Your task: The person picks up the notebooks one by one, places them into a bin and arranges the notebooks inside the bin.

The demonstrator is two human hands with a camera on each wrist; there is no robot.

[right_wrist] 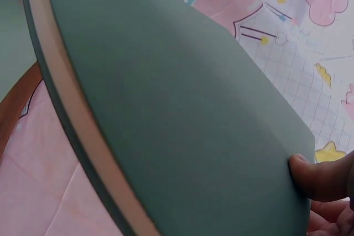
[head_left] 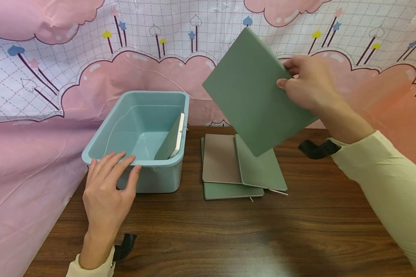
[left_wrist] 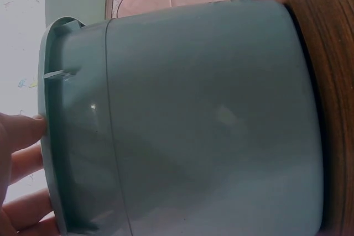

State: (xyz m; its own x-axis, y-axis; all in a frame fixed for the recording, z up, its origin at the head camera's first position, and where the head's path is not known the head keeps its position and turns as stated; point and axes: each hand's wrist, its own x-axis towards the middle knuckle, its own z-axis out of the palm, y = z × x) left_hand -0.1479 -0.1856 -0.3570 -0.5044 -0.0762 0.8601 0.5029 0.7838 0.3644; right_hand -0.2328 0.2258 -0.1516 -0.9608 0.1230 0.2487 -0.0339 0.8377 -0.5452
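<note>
Your right hand [head_left: 310,82] pinches the raised green notebook [head_left: 251,96] by a long edge, its body left of your fingers, long axis slanting down rightward, the blue bin [head_left: 161,181] farther left, where your left hand [head_left: 107,192], thumb spread from fingers, touches the near rim.

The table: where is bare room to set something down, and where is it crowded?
Bare: the front of the table, between left hand and right sleeve; also a narrow strip between bin and notebooks. Crowded: back left, under the bin; back middle, where the notebooks overlap.
</note>
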